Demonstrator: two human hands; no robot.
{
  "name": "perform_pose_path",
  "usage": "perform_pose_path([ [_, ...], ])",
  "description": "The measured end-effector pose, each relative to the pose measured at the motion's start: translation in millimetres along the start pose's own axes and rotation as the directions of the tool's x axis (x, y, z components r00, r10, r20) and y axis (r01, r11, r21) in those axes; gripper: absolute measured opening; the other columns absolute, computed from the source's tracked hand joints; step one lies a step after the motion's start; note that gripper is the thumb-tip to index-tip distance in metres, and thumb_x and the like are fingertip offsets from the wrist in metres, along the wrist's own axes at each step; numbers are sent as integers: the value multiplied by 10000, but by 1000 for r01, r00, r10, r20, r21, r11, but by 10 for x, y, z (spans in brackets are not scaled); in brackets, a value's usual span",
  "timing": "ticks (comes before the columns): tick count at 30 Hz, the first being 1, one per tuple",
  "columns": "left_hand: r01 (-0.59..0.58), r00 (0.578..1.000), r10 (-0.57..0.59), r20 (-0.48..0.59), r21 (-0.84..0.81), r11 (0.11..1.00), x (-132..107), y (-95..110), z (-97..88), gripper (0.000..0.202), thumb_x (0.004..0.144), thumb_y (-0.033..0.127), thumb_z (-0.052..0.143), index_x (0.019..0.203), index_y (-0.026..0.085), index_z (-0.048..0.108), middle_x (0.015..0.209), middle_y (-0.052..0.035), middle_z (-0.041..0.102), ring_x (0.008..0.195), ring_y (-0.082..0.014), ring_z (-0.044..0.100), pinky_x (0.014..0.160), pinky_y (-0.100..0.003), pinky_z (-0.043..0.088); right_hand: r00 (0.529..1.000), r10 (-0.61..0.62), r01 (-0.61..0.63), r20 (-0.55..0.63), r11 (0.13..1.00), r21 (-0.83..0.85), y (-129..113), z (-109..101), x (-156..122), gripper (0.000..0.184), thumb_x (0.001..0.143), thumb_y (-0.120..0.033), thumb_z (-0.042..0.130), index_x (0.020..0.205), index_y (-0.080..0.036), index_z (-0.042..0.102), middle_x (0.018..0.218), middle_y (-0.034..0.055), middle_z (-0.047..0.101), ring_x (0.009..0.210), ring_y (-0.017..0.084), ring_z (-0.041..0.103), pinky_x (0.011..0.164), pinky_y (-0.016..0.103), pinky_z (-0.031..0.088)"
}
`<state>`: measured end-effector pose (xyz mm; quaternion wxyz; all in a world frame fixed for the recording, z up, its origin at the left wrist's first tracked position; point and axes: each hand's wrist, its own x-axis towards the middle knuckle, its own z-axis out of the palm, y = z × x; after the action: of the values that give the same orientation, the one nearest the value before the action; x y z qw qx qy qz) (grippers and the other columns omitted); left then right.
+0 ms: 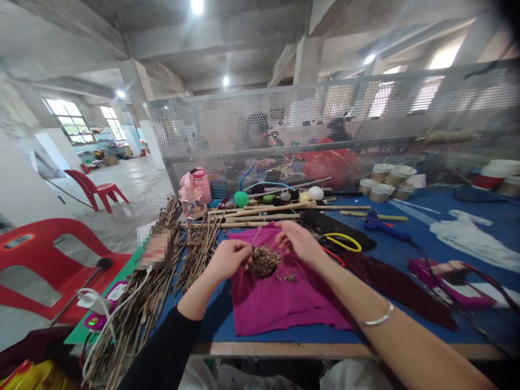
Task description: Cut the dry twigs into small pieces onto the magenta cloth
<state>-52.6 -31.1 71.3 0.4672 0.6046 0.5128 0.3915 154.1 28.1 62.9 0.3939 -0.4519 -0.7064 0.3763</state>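
Observation:
My left hand [230, 260] is closed at the left edge of a small heap of dry brown plant bits [265, 262], thumb and forefinger pinched together. A thin stem [257, 235] seems to rise from that pinch. Just above the heap's right side is my right hand [299, 241], its fingers loosely bent and apart, with nothing visible in them. The heap lies on a magenta cloth [268, 311], with some loose crumbs to its right. Any base under the heap is hidden.
Long dry stalks [142, 303] and shorter twigs [199, 249] lie to the left. Scissors with yellow handles [345, 242] and a blue glue gun [385, 227] are on the right. Behind are wooden sticks [268, 211], a pink bottle [202, 184] and a perforated metal screen [195, 124].

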Motion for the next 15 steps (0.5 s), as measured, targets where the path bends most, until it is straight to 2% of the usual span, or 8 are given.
perform_pose_path([
  [1, 31, 999, -32, -21, -64, 997, 75, 4, -12, 258, 711, 385, 553, 686, 133, 600, 536, 26, 552, 439, -70, 482, 430, -179, 351, 995, -5, -16, -103, 980, -200, 98, -161, -13, 384, 869, -473, 290, 893, -186, 543, 706, 39, 624, 616, 151, 575, 570, 256, 428],
  [2, 48, 998, -53, -42, -119, 992, 149, 6, -17, 247, 691, 382, 575, 690, 135, 591, 528, 35, 531, 436, -65, 472, 413, -170, 338, 983, 9, -87, -184, 903, -421, 214, -320, -32, 333, 862, -432, 342, 858, -180, 559, 748, 60, 628, 690, 173, 586, 627, 274, 425],
  [3, 50, 997, -60, -56, -163, 985, 217, 6, -15, 239, 673, 374, 596, 685, 136, 583, 515, 45, 507, 432, -59, 456, 402, -164, 328, 971, 29, -172, -239, 776, -607, 338, -468, -59, 279, 842, -388, 403, 840, -165, 571, 790, 92, 627, 748, 202, 589, 663, 295, 416],
  [5, 41, 996, -58, -64, -241, 970, 315, -15, 13, 234, 651, 361, 623, 662, 135, 564, 483, 61, 460, 413, -47, 419, 393, -156, 320, 969, 96, -243, -228, 542, -805, 583, -693, -123, 229, 772, -318, 523, 891, -132, 582, 894, 147, 609, 830, 243, 585, 695, 313, 407],
  [6, 38, 997, -56, -56, -279, 959, 340, -37, 36, 239, 648, 360, 629, 659, 133, 556, 472, 66, 447, 405, -41, 407, 394, -154, 322, 977, 148, -208, -154, 492, -845, 686, -763, -154, 248, 757, -313, 542, 912, -124, 584, 923, 156, 600, 837, 248, 584, 694, 312, 407],
  [11, 85, 996, -78, 33, -419, 904, 275, -192, 155, 295, 632, 366, 670, 739, 120, 549, 536, 49, 491, 422, -38, 461, 382, -137, 329, 991, 127, -106, -46, 518, -849, 891, -802, -191, 216, 788, -212, 478, 970, -148, 576, 962, 115, 592, 908, 211, 568, 758, 278, 401],
  [13, 111, 994, -89, 70, -433, 894, 219, -227, 190, 310, 622, 366, 684, 740, 115, 544, 577, 35, 517, 431, -43, 493, 370, -133, 332, 992, 82, -128, -100, 497, -859, 874, -779, -154, 248, 812, -230, 446, 1010, -135, 564, 973, 130, 590, 938, 222, 559, 795, 295, 395],
  [15, 137, 989, -104, 102, -424, 895, 176, -234, 230, 326, 617, 376, 690, 742, 115, 540, 592, 23, 539, 433, -53, 519, 363, -135, 341, 983, 59, -181, -172, 427, -886, 855, -784, -111, 322, 818, -325, 453, 1051, -128, 557, 989, 158, 580, 945, 261, 554, 796, 339, 400],
])
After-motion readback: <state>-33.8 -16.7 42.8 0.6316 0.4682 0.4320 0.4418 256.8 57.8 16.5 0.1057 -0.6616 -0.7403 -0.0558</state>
